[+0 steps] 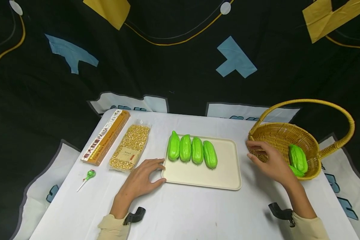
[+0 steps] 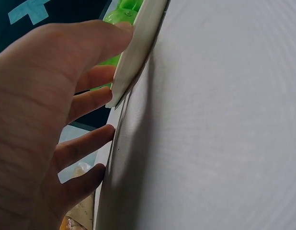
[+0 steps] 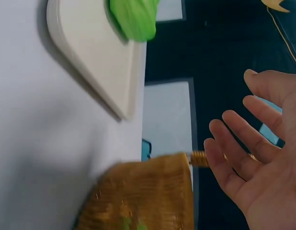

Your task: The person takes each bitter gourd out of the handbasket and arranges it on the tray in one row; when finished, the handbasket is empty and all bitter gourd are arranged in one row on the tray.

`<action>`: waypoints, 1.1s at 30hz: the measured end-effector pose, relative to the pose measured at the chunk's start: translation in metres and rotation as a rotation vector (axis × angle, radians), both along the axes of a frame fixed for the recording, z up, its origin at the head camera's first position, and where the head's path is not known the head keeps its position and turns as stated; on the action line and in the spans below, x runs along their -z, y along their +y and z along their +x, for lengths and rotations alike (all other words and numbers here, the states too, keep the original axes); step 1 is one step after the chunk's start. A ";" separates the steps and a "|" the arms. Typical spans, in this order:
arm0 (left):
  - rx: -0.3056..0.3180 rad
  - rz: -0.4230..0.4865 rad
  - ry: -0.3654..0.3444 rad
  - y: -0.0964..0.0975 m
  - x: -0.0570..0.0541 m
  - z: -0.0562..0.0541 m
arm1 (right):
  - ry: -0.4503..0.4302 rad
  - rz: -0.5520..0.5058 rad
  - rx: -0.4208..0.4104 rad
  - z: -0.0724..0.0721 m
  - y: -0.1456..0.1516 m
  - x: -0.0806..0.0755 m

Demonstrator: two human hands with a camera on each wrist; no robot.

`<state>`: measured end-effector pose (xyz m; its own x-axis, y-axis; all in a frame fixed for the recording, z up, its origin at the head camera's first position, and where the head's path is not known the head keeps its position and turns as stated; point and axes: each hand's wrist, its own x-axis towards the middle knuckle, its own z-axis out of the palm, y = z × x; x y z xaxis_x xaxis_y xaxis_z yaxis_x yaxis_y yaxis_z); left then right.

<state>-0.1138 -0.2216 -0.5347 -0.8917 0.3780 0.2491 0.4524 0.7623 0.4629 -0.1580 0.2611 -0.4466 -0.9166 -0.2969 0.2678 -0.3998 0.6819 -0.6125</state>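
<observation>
"From the head view, is the right grip on anything?"

"No. The right hand [image 1: 270, 164], right of the frame, has its fingers loose and apart, and it covers part of the wicker basket's [image 1: 271, 131] left side. Whether it touches the weave, I can't tell."

"And the left?"

"The left hand [image 1: 144, 178] is spread, fingertips at the left edge of the tray [image 1: 198, 176], mid-frame on the counter [image 1: 195, 213]. Four green gourds [image 1: 210, 154] lie side by side in the tray's upper left. Two more are in the basket, the lower one mostly hidden."

"What about the left wrist view?"

"The thumb crosses in front of the gourds at the top, and the frame cuts them off. Fingers apart, nothing clamped. Just a scrap of the corn pack [image 1: 135, 136] shows, lower left."

"The right wrist view?"

"Palm at the lower right, sliced by the edge, fingers apart. A gourd is cropped at the top; the basket runs out of the bottom, its green patches too blurred to make out."
</observation>
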 end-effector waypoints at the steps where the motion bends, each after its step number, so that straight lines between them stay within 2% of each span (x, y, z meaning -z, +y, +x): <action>1: -0.001 0.000 -0.001 0.000 0.000 0.000 | 0.006 0.001 0.001 0.001 0.004 -0.001; 4: -0.004 -0.003 -0.003 0.000 0.000 0.000 | 0.020 0.017 0.007 0.003 0.016 -0.006; 10: -0.001 -0.002 0.006 0.000 -0.001 0.000 | -0.006 0.031 0.037 0.006 0.038 -0.011; 16: 0.005 0.006 0.012 0.000 0.000 0.000 | -0.032 0.031 0.049 0.005 0.060 -0.007; 23: 0.007 0.011 0.017 -0.001 -0.001 0.000 | -0.063 0.105 0.074 0.004 0.078 -0.006; 33: 0.008 0.007 0.020 -0.001 -0.001 0.001 | -0.142 0.187 0.015 -0.003 0.107 0.003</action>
